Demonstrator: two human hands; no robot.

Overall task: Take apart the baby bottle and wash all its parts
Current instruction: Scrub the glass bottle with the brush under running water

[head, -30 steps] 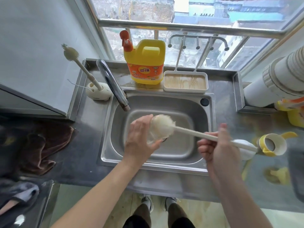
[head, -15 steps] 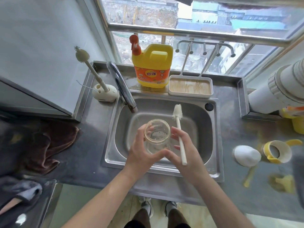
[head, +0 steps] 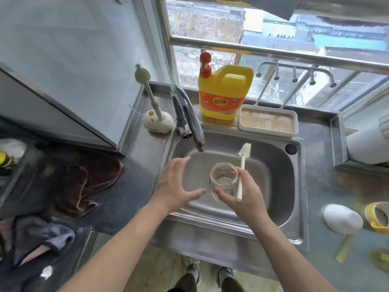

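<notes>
I see a barred window (head: 210,24) on the far side letting in daylight, a pale wall (head: 73,49) left, a steel worktop (head: 328,192), light floor (head: 160,268) below.

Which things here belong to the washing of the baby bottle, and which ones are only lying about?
For the job: glass bottle and small brush, both in the right hand; faucet; sink; detergent jug; sponge brush; yellow collar.

Lying about: brown cloth; wooden tray; white pipe.
</notes>
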